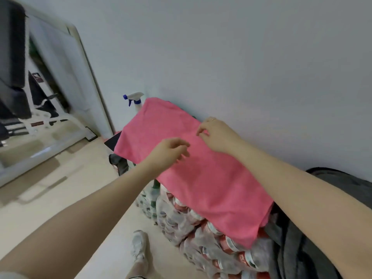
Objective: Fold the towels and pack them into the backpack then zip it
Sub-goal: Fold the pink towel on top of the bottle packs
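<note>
- The pink towel (193, 170) lies spread flat over shrink-wrapped packs of cans (217, 246), running from 11 o'clock down to 5 o'clock.
- My left hand (169, 152) hovers over the towel's middle, fingers loosely curled, holding nothing.
- My right hand (215, 133) sits at 1 o'clock from it, over the far edge; thumb and forefinger are nearly together, but whether they pinch cloth I cannot tell.
- A spray bottle (135, 100) stands at the towel's 11 o'clock corner.
- Dark grey fabric (298, 244) lies at 4 o'clock.

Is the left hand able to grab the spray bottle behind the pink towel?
Probably yes. The left hand hovers over the pink towel, and the spray bottle stands just past its far edge with nothing blocking.
</note>
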A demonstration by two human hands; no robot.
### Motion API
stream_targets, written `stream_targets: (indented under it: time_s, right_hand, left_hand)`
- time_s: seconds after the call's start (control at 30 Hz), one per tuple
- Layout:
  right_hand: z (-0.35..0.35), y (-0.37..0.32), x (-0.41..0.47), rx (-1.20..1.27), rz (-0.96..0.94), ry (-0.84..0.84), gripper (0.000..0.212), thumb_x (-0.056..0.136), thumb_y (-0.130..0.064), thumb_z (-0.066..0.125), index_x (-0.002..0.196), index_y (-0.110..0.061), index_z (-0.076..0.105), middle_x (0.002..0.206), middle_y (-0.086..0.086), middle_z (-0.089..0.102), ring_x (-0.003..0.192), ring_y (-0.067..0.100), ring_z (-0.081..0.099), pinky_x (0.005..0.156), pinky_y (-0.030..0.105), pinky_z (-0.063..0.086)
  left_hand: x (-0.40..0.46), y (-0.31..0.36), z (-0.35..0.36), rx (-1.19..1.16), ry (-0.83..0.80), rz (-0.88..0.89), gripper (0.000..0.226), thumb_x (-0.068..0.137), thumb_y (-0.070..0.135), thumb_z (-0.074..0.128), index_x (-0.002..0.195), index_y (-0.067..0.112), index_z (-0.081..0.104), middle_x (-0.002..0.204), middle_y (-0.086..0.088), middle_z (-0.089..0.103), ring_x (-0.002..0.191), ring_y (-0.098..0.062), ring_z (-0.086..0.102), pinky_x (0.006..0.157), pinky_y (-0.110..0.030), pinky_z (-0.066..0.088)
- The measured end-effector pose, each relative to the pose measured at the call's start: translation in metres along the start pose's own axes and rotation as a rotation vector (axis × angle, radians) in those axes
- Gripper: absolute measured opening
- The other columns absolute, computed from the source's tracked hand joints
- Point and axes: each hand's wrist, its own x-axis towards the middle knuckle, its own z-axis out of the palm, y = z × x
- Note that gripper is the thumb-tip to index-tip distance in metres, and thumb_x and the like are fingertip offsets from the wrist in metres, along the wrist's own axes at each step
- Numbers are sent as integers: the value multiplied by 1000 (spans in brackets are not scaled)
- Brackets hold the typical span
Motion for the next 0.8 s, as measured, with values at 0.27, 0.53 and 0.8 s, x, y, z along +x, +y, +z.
stream_targets:
  time_s: [0.27,0.53,0.8]
  right_hand:
    - [32,-79,149,58,-110,-93,25,91,-12,45,104,-11,67,113,9,63,105,26,56,93,36,44]
    - [65,-112,246,-73,-78,-345,31,99,-16,29,97,0,55,81,10,55,88,29,52,87,43,41]
    - [76,-87,267,-392,-93,-475,47,90,-7,36,131,-28,46,128,9,51,115,30,47,88,37,39]
  left_hand:
    - [72,-72,-155,-32,480,-117,22,91,14,43,104,14,61,90,1,63,82,-14,55,75,-28,44]
    - [140,-123,-185,-71,29,-265,25,93,16,47,113,9,61,99,-5,62,90,-17,56,75,-23,44]
    - [173,-140,-205,165,-396,-390,46,85,54,52,115,21,61,118,3,60,105,-12,56,93,-26,42]
